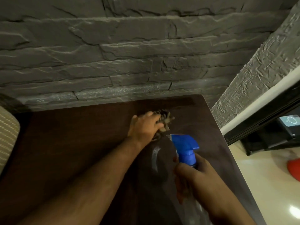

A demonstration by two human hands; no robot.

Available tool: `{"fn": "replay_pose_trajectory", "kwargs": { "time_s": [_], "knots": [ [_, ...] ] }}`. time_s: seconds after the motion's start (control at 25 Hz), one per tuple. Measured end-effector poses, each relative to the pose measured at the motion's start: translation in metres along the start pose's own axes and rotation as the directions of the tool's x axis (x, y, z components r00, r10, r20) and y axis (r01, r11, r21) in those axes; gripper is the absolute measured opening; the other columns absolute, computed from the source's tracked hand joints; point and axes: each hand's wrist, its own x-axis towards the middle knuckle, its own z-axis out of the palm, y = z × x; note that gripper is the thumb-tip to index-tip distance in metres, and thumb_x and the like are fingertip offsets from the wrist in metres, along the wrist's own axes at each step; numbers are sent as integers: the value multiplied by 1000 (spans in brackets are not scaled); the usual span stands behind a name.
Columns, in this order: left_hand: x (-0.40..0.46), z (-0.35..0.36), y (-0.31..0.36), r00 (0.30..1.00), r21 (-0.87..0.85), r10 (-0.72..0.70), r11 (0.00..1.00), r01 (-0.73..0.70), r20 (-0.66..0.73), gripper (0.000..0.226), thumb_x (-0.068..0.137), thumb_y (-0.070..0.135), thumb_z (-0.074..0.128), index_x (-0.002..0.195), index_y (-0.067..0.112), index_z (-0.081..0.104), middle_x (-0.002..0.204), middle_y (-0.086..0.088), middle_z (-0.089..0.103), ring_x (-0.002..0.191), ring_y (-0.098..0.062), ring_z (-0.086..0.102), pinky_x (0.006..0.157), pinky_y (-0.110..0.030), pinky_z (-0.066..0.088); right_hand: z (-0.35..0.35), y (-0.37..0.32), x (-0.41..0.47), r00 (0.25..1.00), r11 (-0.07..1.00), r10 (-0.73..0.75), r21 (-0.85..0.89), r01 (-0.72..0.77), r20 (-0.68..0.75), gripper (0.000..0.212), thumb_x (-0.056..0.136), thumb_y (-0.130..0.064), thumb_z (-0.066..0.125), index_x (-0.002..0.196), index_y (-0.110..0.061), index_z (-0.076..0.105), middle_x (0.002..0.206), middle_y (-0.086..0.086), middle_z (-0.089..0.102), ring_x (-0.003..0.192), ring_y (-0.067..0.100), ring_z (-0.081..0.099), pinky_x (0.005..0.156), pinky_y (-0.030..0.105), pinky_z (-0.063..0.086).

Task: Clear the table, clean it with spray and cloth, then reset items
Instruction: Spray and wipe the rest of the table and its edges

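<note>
The cleaning step was in hand: the dark wooden table (81, 151) carried no dishes or other items in view, and a wet streak (155, 157) shone on its top just short of the cloth. The left hand (144, 127) lay toward the far side of the table, near the stone wall (113, 54), its fingers curled round a checked cloth (164, 121) and pressing it against the wood. The right hand (193, 177) hung over the near right part of the table, wrapped round the neck of a spray bottle (186, 148) with a blue trigger head that pointed toward the cloth. Whether a finger sat on the trigger could not be told. The next move probably called for drawing the cloth through the wet streak and along the right edge, then setting the bottle aside before the items went back.
</note>
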Motion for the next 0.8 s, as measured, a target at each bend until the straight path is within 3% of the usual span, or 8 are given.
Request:
{"fn": "replay_pose_trajectory", "kwargs": {
  "time_s": [0.08,0.2,0.28,0.4,0.48,0.64,0.72,0.8],
  "knots": [
    [-46,10,-14,994,45,108,993,-109,25,40,96,47,40,134,33,46,128,8,51,116,-15,52,98,-40,32,-1,-1,-6,1000,1000,8,1,-8,17,35,69,-23,68,97,-4,57,59,15,56,48,25,53,53,35,46],
    [-1,-10,-46,989,116,-117,985,128,-93,40,96,49,41,130,31,50,126,5,55,114,-18,55,92,-40,35,-4,-3,-14,1000,1000,11,6,-11,6,27,79,-10,64,102,1,55,60,16,55,46,23,51,52,34,44],
    [36,-22,-23,982,19,-166,986,168,-88,38,96,47,44,127,27,53,123,0,58,111,-22,56,89,-40,36,-9,0,-14,1000,1000,-7,-6,6,-17,23,79,-8,62,99,-1,56,59,14,56,49,24,52,55,38,46],
    [-32,9,7,997,12,67,998,-67,35,38,97,45,42,131,31,51,129,5,52,118,-19,52,95,-39,32,-13,6,-18,999,1000,18,6,-18,-44,19,78,-14,67,95,-9,61,61,12,59,54,27,53,63,49,50],
    [-74,3,-20,991,42,134,990,-134,7,38,97,46,41,132,34,51,129,8,54,118,-16,52,92,-37,32,-14,6,-23,998,999,35,-15,-36,-60,27,69,-24,69,92,-13,62,63,11,59,56,27,55,67,57,53],
    [10,-23,-38,980,57,-181,981,185,-78,40,95,47,44,129,27,53,125,-1,58,113,-22,56,91,-41,36,-13,11,-24,997,1000,13,21,-12,-70,21,77,-15,67,94,-8,59,62,12,57,53,26,54,61,45,50],
    [0,-7,-7,995,74,-99,992,100,-18,40,96,47,42,131,29,50,129,2,54,116,-20,54,95,-41,35,-12,14,-24,998,999,23,47,-21,-58,20,77,-14,67,94,-8,59,60,12,57,51,25,53,60,42,48],
    [-65,10,-1,995,67,89,994,-91,46,40,97,47,39,134,34,47,130,8,51,118,-15,51,96,-38,32,-9,14,-27,998,997,50,64,-48,-23,24,73,-19,71,93,-12,60,59,10,58,50,23,54,59,40,49]
  ]
}}
